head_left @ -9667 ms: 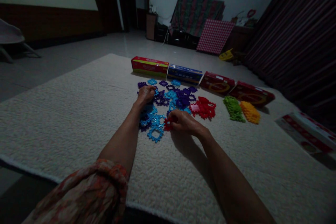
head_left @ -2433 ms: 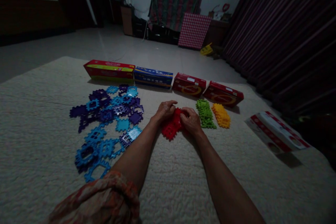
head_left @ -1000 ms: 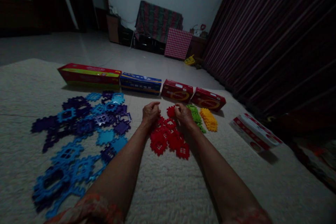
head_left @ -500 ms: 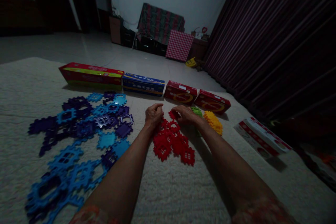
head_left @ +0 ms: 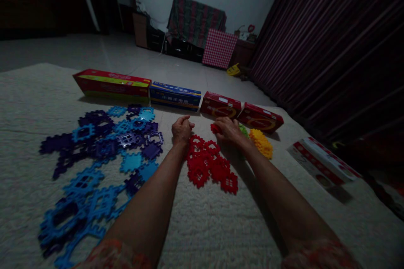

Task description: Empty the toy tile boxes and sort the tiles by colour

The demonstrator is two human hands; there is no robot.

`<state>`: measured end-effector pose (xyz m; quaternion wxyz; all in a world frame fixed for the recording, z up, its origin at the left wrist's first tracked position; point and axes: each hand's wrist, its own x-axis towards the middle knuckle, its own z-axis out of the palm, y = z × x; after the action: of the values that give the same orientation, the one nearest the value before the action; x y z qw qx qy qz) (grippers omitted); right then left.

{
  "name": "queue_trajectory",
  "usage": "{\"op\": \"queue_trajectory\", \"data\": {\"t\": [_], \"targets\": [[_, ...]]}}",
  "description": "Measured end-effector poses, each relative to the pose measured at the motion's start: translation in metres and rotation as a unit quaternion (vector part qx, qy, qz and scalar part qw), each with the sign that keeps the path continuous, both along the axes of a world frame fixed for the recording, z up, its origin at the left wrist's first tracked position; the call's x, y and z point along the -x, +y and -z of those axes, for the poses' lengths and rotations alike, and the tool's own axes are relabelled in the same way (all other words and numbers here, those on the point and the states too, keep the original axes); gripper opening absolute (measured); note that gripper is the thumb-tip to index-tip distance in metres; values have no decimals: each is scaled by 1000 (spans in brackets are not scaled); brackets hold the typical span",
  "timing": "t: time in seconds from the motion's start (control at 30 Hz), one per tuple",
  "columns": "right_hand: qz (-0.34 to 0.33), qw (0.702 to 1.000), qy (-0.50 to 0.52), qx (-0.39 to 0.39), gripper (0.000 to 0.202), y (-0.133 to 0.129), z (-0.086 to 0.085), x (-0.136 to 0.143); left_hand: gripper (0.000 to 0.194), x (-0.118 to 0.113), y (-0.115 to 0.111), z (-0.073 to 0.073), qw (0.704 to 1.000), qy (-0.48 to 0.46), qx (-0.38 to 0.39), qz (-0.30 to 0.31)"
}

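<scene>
My left hand is curled with its fingers closed, just beyond the upper left of a pile of red toothed plastic pieces; whatever it holds, if anything, is hidden. Farther right, my right hand is closed on a small red piece that shows at its fingertips. Green pieces show partly behind this hand, and a stack of yellow pieces lies to their right. Blue pieces and purple pieces are spread over the left side of the mat.
A long red and green box, a blue box and two red boxes stand in a row beyond the pieces. On the right lies a white and red box. All rest on a pale mat; a dark curtain hangs at right.
My right hand has moved slightly away from the red pile, with the red piece at its fingertips. My left hand has shifted a little left, off the pile's edge. The view has shifted slightly.
</scene>
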<state>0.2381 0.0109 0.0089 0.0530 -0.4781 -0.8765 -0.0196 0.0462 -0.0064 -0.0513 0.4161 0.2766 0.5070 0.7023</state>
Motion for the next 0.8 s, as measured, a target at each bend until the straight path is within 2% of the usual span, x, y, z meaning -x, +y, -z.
{"op": "queue_trajectory", "data": {"t": [0.2,0.33,0.53,0.67,0.8], "targets": [[-69,985,142,77,26,-32,6,28,40,3,1,-2,999,-40,1,-27],[-87,982,135,99,23,-45,11,46,42,3,1,-3,998,-53,-1,-30],[-115,980,137,82,13,-47,17,48,46,1,-1,-6,998,-51,6,-26],[-69,978,185,65,32,-46,18,47,48,3,1,-2,999,-24,14,-18],[-2,966,252,58,31,-39,22,48,46,4,3,3,1000,-11,5,-18]]}}
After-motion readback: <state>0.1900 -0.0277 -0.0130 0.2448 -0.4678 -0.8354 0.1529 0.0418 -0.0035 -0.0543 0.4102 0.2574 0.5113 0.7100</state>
